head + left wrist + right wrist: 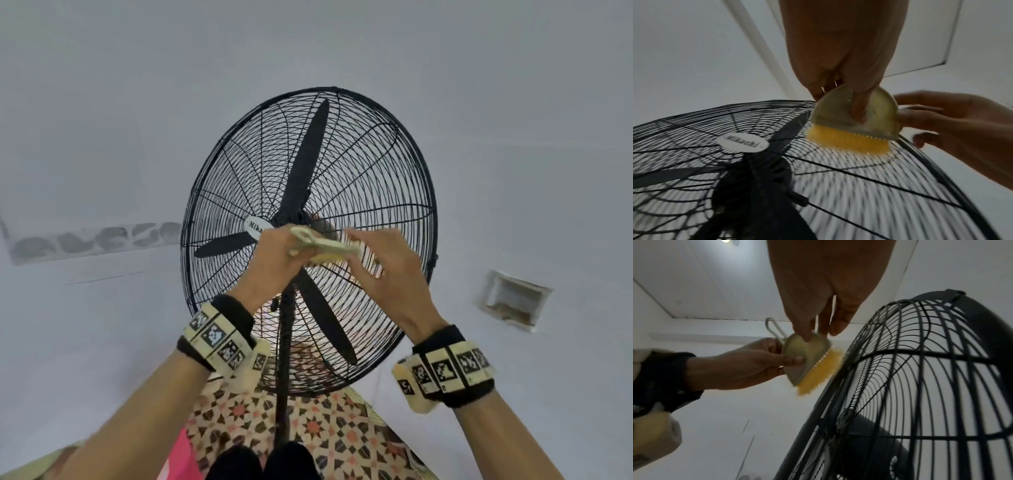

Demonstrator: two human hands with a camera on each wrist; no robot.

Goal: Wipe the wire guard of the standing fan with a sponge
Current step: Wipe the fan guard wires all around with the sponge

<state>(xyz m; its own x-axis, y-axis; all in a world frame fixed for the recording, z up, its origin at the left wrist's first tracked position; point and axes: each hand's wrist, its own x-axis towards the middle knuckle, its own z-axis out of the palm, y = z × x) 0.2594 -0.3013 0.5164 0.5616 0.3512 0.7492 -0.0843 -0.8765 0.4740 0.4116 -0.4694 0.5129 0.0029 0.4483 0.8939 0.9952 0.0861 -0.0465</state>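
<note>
fingers of the left hand (840, 48) pinch a small brush (854, 120), pale half-round body with yellow bristles; the task names a sponge, but the pictures show bristles. the thumb lies on one flat face, the other fingers curl behind. the bristles touch the wire guard (370, 164) of the standing fan (308, 240), a little to the right of the white centre badge (742, 142), about the middle height of the guard. the right hand (387, 270) is just beside the brush on its right side; its fingers are only loosely bent and narrow apart, and two fingertips (806, 335) touch the top edge of the brush body, without closing round it. a white wire loop (774, 330) stands out from the back of the brush, above the left hand. both wrists wear black bands with pale marker blocks. the black fan blades (308, 161) stand behind the wires, and the pole (284, 359) goes down to a patterned floor (329, 431). behind the fan is a white wall (102, 102).
</note>
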